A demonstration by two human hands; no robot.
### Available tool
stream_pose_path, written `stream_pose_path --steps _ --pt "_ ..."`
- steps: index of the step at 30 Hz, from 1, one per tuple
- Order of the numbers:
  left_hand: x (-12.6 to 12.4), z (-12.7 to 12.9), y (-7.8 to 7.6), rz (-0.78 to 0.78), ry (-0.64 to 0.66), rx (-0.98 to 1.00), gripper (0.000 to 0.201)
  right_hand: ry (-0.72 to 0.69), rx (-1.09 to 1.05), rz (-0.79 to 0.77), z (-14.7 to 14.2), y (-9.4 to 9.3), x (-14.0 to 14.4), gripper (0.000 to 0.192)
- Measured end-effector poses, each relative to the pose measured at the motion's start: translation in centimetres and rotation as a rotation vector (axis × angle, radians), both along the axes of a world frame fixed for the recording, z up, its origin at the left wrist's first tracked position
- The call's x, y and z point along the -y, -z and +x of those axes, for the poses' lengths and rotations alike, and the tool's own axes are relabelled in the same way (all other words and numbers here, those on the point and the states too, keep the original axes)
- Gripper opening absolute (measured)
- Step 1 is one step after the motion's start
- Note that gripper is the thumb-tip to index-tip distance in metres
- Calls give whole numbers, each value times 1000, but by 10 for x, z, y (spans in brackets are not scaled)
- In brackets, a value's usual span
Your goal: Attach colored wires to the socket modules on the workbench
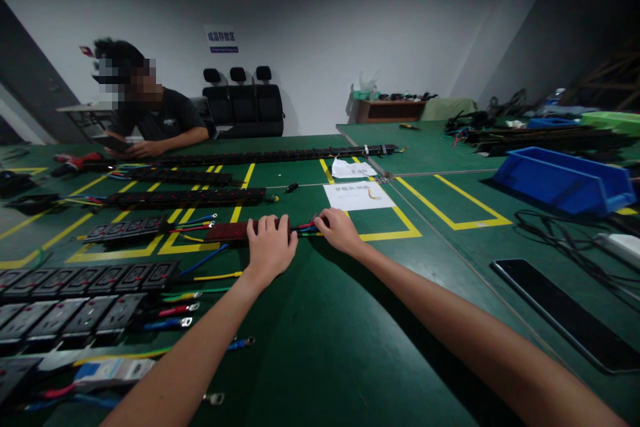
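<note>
My left hand (pixel 270 247) lies over the right part of a dark red module strip (pixel 226 232), its fingers curled across the top and far edge. Thin coloured wires (pixel 306 229) come out of the strip's right end. My right hand (pixel 341 230) pinches these wires close to that end, with thumb and fingers together. Yellow, red and blue leads (pixel 199 227) show at the strip's left side. Just beyond my right hand lies a white printed sheet (pixel 350 199) with a small yellow piece on it.
Socket strips (pixel 85 279) with ring-ended leads lie at left. Longer black strips (pixel 185 197) stretch across the green table (pixel 320 347). At right are a blue bin (pixel 560 180), black cables (pixel 560 233) and a phone (pixel 565 313). A co-worker (pixel 160 120) sits across the table.
</note>
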State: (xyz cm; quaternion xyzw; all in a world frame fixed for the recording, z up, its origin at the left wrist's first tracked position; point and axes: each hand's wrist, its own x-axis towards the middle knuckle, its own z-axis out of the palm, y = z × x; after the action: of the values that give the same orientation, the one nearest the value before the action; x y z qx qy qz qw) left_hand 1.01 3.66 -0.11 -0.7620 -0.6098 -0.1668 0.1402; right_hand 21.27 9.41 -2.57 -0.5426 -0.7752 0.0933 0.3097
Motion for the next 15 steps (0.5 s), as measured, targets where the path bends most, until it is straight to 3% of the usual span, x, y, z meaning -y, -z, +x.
stream_pose_path --steps 15 --pt "0 1 -1 -10 -6 -3 49 1 17 14 0 0 0 27"
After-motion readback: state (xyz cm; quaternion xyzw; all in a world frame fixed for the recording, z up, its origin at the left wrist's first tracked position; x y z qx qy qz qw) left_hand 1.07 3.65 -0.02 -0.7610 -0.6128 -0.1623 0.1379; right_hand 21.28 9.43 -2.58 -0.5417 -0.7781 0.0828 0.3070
